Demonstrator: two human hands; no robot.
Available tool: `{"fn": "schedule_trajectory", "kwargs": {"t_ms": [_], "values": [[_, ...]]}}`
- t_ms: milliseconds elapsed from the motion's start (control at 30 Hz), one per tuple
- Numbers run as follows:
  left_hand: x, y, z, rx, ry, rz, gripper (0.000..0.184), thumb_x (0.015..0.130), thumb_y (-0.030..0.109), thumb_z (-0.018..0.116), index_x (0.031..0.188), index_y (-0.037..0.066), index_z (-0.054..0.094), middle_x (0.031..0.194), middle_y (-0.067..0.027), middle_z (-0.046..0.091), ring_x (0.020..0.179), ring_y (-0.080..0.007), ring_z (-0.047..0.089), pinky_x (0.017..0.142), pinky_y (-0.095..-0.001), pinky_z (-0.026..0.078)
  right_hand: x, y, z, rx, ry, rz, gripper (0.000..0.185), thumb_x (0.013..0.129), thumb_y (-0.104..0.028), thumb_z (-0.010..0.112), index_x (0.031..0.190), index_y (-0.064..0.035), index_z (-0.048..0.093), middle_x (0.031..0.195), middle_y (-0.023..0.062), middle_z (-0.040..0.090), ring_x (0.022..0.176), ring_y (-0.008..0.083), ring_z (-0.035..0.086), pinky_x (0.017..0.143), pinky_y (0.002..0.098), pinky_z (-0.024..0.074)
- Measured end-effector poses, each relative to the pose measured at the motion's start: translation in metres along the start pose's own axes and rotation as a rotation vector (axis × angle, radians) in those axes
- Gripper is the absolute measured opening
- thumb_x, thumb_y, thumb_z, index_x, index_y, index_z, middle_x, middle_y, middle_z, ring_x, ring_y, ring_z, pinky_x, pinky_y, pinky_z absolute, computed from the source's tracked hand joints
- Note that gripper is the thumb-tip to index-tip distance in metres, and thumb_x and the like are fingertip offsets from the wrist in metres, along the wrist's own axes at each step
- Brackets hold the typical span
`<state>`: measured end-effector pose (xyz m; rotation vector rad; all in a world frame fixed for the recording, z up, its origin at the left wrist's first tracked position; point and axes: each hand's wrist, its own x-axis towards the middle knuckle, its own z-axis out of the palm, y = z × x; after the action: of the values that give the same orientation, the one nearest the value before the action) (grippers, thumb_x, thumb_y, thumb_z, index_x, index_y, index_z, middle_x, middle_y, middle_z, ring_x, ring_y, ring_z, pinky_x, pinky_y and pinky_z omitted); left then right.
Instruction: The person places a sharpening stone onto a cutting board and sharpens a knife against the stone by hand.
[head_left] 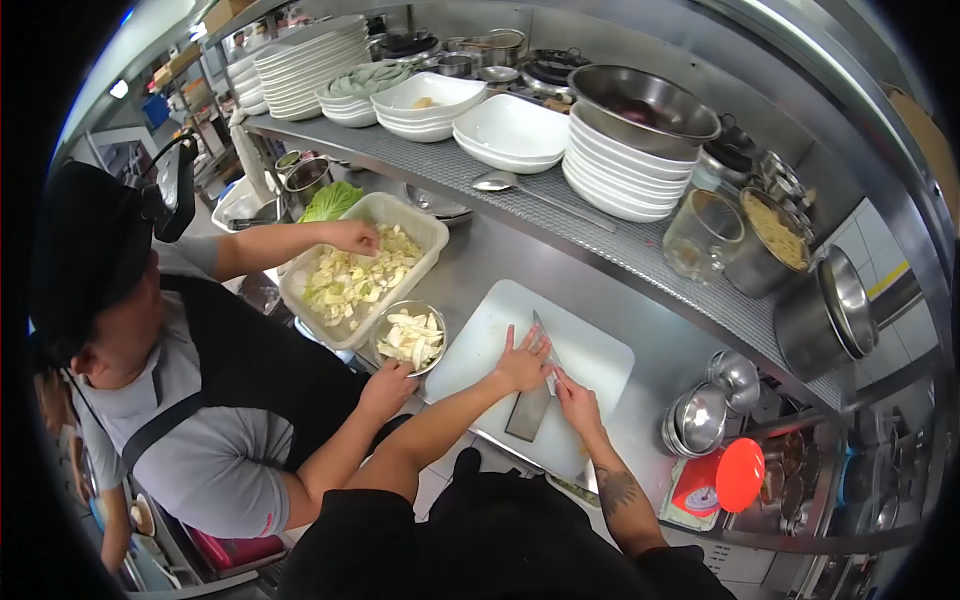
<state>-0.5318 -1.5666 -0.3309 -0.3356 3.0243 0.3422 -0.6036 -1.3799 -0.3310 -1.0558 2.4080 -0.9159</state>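
My left hand lies over the white cutting board, fingers stretched and spread, beside a narrow knife blade that points away from me. My right hand is closed at the near end of this knife, its fingers wrapped round the handle, which is mostly hidden. Just below my left hand, a broad cleaver blade rests on the board; I cannot make out its handle. Left of the board stands a bowl of pale cut pieces.
A co-worker at my left has one hand over a tub of chopped cabbage and the other at the bowl. A shelf with stacked white dishes runs above. Metal bowls and a red scale stand right.
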Motion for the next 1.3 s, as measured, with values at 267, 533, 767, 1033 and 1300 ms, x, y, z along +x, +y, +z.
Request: {"fn": "schedule_trajectory", "kwargs": {"t_ms": [267,533,767,1033,1300], "values": [[-0.095,0.048,0.023,-0.061,0.042,-0.035,0.070,0.103,0.051,0.034,0.151,0.001,0.041,0.161,-0.0112,0.035,0.156,-0.0317,0.010,0.117,-0.0715,0.001,-0.089,-0.013,-0.006,0.054,-0.102,0.037,0.038,0.101,-0.033,0.057,0.137,-0.0244,0.061,0.096,0.0207,0.071,0.087,0.0413,0.070,0.079,0.0475,0.0559],[0.002,-0.007,-0.006,-0.059,0.013,-0.062,0.069,0.104,0.050,0.031,0.153,0.003,0.038,0.163,-0.0114,0.031,0.156,-0.0302,0.007,0.116,-0.0722,0.002,0.011,-0.028,-0.004,0.032,-0.014,0.056,0.036,0.102,-0.028,0.054,0.137,-0.0206,0.062,0.083,0.0230,0.067,0.075,0.0366,0.070,0.068,0.0429,0.0522],[-0.084,0.040,0.029,-0.091,0.101,-0.042,0.067,0.103,0.047,0.038,0.150,-0.001,0.041,0.161,-0.0128,0.035,0.155,-0.0299,0.014,0.119,-0.0679,0.005,-0.071,-0.018,0.003,0.065,-0.075,-0.072,0.039,0.102,-0.026,0.054,0.139,-0.0160,0.059,0.094,0.0268,0.068,0.083,0.0354,0.072,0.074,0.0420,0.0532],[-0.026,0.001,0.014,-0.062,0.136,-0.040,0.069,0.102,0.049,0.035,0.151,0.001,0.040,0.161,-0.0104,0.036,0.156,-0.0297,0.010,0.121,-0.0636,0.000,-0.003,-0.011,0.008,0.007,-0.015,-0.066,0.037,0.104,-0.026,0.050,0.139,-0.0150,0.060,0.094,0.0260,0.068,0.085,0.0337,0.073,0.074,0.0432,0.0527],[-0.089,0.031,0.031,-0.060,0.188,-0.005,0.068,0.101,0.049,0.041,0.149,0.001,0.044,0.158,-0.0125,0.040,0.154,-0.0318,0.017,0.119,-0.0674,0.009,-0.065,-0.017,0.002,0.014,-0.156,0.096,0.038,0.102,-0.027,0.055,0.138,-0.0177,0.060,0.103,0.0298,0.067,0.097,0.0445,0.068,0.083,0.0491,0.0534]]}}
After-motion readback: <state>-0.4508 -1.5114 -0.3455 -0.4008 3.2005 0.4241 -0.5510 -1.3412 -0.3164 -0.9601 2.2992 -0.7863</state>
